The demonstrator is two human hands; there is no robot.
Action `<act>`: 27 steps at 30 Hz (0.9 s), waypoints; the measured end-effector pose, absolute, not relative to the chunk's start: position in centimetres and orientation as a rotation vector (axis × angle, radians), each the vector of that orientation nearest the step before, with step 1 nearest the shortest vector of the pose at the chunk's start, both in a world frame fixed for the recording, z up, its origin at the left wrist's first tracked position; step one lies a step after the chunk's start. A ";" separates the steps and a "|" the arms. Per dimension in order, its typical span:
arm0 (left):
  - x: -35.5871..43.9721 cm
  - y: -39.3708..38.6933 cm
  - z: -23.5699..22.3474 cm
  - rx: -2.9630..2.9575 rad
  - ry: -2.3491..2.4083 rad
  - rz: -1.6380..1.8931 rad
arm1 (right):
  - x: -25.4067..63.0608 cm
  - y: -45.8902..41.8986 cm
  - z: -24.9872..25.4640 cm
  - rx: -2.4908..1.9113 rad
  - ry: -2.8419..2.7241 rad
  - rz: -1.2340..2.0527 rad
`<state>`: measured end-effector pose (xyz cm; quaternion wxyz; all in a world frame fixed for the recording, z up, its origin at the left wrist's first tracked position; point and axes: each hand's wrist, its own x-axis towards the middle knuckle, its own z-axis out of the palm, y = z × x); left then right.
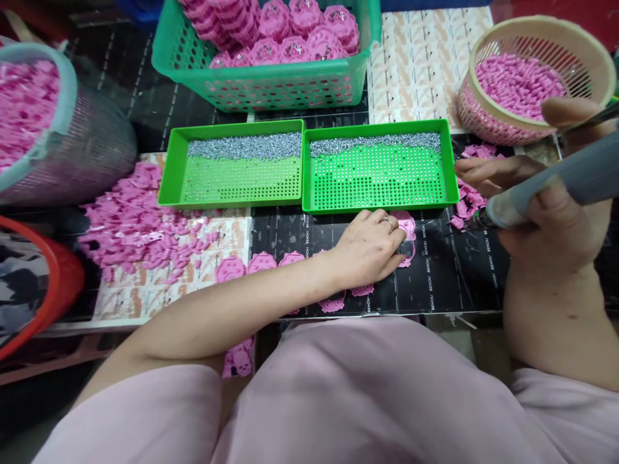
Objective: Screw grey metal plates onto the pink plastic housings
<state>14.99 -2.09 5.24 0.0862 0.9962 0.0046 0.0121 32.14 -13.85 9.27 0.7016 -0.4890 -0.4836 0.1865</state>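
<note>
My right hand [556, 212] is wrapped around a grey, pen-shaped electric screwdriver [541, 183], its tip pointing left over some pink plastic bits. A ring shows on my left hand [370, 248], which reaches across the bench with curled fingers closed on a pink plastic piece [407, 225]. Something small and dark lies at those fingertips; I cannot make it out. More round pink pieces [262, 262] lie in rows beneath and behind my left forearm, partly hidden by it. Just beyond that hand, two green trays [382, 207] hold small silvery screws [377, 143] along their far sides.
A green basket [285, 90] of stacked pink assemblies stands at the back. Small pink parts fill a beige basket [532, 32] at right and a grey-blue basket [97, 142] at left. Loose pink parts [140, 225] are heaped beside it. A red-rimmed container [58, 270] stands front left.
</note>
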 end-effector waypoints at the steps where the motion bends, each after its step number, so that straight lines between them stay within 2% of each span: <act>1: 15.0 -2.2 5.3 2.968 0.019 0.036 | 32.1 -13.8 9.3 -1.089 -1.066 0.420; 27: 14.5 -2.7 4.8 3.035 -0.044 0.143 | 31.4 -13.8 8.6 -1.110 -1.060 0.372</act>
